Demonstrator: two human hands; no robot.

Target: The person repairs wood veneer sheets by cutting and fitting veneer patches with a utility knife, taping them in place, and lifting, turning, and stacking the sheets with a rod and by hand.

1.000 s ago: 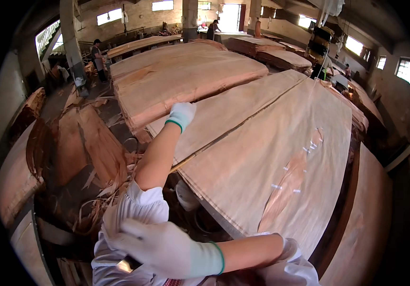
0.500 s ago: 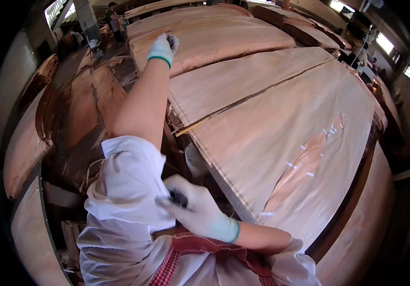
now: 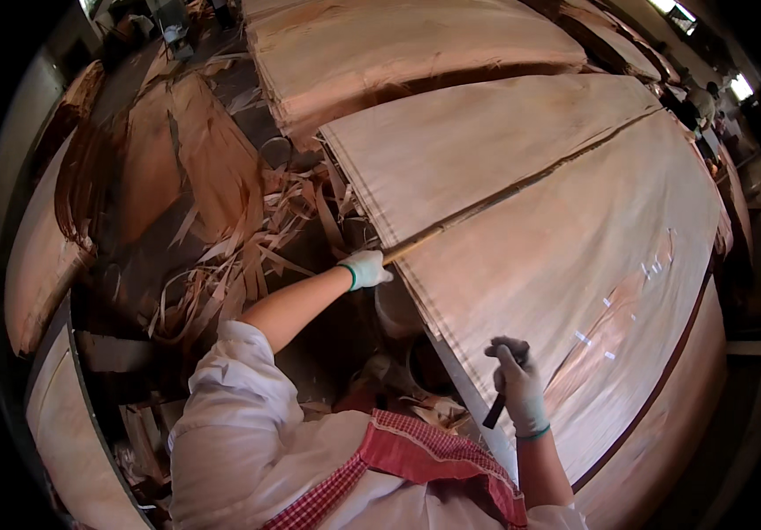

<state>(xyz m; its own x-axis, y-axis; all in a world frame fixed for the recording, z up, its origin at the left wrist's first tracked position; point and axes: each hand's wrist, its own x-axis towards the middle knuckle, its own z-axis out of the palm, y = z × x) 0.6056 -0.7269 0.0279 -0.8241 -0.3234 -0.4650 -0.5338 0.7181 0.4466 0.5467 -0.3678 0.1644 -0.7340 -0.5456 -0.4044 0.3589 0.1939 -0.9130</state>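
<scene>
A wide pale veneer stack [image 3: 451, 141] fills the centre-right, its top sheet patched with short white tape strips [image 3: 583, 338]. A long thin stick [image 3: 442, 225] lies across it. My left hand [image 3: 365, 268], in a white glove with green cuff, is closed at the stick's near end, by the stack's edge. My right hand [image 3: 519, 389], gloved alike with darkened fingers, is closed on a black tool [image 3: 492, 412] above the sheet's near part; the tool's type is unclear.
More veneer stacks [image 3: 398, 40] lie beyond and at both sides [image 3: 36, 265]. Torn strips [image 3: 292, 221] litter the floor left of the stack. A dark bucket [image 3: 429, 367] sits below the near edge. Partly hidden people [image 3: 706, 106] are at the far right.
My left hand has come back and down from the far stack to the stick's end. My right hand has moved right with the tool. The view tilts further down.
</scene>
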